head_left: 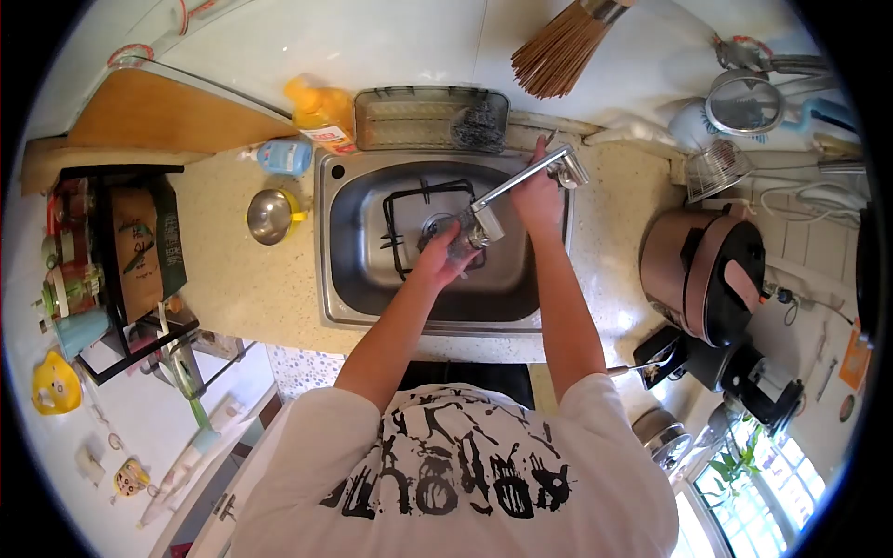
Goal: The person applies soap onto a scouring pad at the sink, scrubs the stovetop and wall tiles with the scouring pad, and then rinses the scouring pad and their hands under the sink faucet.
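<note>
My left hand (445, 258) is over the sink, its fingers closed round a clear, see-through object near the faucet's spout end. My right hand (538, 200) is at the sink's back right, by the base of the chrome faucet (521, 179); what its fingers hold, if anything, is hidden. The faucet's arm slants between the two hands. Below them, a black metal pot rack (390, 216) lies in the steel sink (358, 270), partly behind my left hand.
Behind the sink stand a drying tray (400, 121) with a dark scrubber (478, 126) and an orange bottle (321, 110). A metal cup (271, 217) is at the left, a rice cooker (688, 265) at the right. A bamboo brush (560, 51) hangs above.
</note>
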Demonstrator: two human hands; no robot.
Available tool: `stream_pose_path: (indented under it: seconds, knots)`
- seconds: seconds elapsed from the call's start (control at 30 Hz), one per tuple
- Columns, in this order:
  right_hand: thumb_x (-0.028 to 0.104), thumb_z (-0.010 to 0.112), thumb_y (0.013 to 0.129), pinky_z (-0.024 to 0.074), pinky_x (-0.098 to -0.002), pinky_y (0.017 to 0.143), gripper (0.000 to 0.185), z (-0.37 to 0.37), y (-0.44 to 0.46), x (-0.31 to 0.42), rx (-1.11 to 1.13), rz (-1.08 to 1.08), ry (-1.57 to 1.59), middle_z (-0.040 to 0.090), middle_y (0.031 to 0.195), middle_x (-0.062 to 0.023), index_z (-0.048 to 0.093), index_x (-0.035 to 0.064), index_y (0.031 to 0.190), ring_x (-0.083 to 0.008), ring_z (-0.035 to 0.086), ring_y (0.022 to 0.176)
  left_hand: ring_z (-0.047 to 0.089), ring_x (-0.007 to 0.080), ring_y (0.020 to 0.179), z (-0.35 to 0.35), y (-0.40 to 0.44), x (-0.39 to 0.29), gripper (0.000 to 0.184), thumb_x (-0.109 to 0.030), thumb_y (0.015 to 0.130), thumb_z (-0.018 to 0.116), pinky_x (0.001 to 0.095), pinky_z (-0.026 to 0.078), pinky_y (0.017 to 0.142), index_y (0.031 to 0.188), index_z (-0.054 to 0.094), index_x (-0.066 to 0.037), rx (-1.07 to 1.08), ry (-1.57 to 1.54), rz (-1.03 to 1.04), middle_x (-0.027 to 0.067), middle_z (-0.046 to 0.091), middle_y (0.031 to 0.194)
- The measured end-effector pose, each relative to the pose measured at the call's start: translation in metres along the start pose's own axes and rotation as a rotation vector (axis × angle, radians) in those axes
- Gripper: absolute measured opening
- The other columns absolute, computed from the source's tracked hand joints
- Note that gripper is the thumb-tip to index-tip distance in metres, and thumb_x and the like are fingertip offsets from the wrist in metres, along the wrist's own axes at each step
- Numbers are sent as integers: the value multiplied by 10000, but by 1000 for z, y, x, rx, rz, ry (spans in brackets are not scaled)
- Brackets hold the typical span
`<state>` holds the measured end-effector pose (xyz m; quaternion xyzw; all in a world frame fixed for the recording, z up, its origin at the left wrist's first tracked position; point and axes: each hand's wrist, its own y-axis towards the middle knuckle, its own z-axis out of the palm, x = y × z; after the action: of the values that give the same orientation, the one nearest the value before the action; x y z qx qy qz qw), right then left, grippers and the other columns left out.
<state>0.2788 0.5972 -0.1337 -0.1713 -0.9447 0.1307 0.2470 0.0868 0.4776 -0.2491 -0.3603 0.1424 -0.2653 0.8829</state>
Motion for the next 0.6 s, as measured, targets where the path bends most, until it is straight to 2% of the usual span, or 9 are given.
stream_pose_path:
  seconds: [0.03,0.13,0.17,0.23,0.33,0.4,0.47,0.57,0.6]
  knots:
    - [280,640,947,583,-594,772,926,1,3,-8,-3,-10,25,773,953,-215,109,320,1705,-443,746,866,652,343,1260,2,-6,0,292,-200,1088,598,548,520,1128,1358,603,-89,46,47,32,146,697,1320]
    - [215,683,950,592,-502,739,840,9,-7,-28,32,-35,456,758,872,-161,263,296,1673,-361,747,791,698,285,1080,21,-30,-5,304,-80,1077,551,454,619,940,1380,574,-105,-77,293,113,147,709,1195]
    - [201,690,951,593,-478,732,816,10,-16,-33,62,-23,588,752,854,-152,300,277,1664,-340,746,775,681,251,976,23,-34,-8,303,-72,1066,544,411,602,832,1365,573,-110,-56,339,113,133,699,1132]
    - [150,681,946,586,-418,706,702,45,-36,-62,-72,-90,566,731,822,-130,433,203,1600,-268,735,734,648,183,768,12,-38,-14,301,-57,1042,530,324,569,616,1334,572,-120,-14,431,110,105,679,1005]
    - [116,651,960,583,-374,700,644,61,-90,-69,-41,-80,629,736,841,-108,466,145,1576,-214,719,725,494,115,553,10,-49,-24,158,-199,1022,564,274,377,447,1155,596,-119,-197,636,105,51,615,821]
    - [57,613,994,577,-304,664,595,78,-124,-69,-38,-73,613,743,871,-79,463,79,1569,-129,681,679,471,113,499,12,-58,-36,192,-324,1005,594,275,325,410,1035,586,-135,-261,595,-7,30,581,735]
    - [52,609,993,583,-303,679,576,86,-156,-63,6,-62,592,743,872,-79,487,95,1555,-131,697,696,425,118,422,28,-75,-43,384,-517,992,608,285,271,380,866,561,-157,-325,645,-33,3,509,607]
    - [55,611,990,583,-309,674,572,104,-188,-56,63,-79,652,737,853,-68,499,108,1548,-138,704,685,455,124,423,32,-87,-49,551,-618,985,600,298,310,394,815,607,-94,-432,868,31,18,537,616]
    - [55,612,987,583,-311,673,573,108,-195,-52,91,-71,669,735,847,-64,502,112,1547,-141,705,679,509,167,458,28,-87,-49,580,-613,993,595,336,355,424,820,630,-60,-465,929,82,56,577,637]
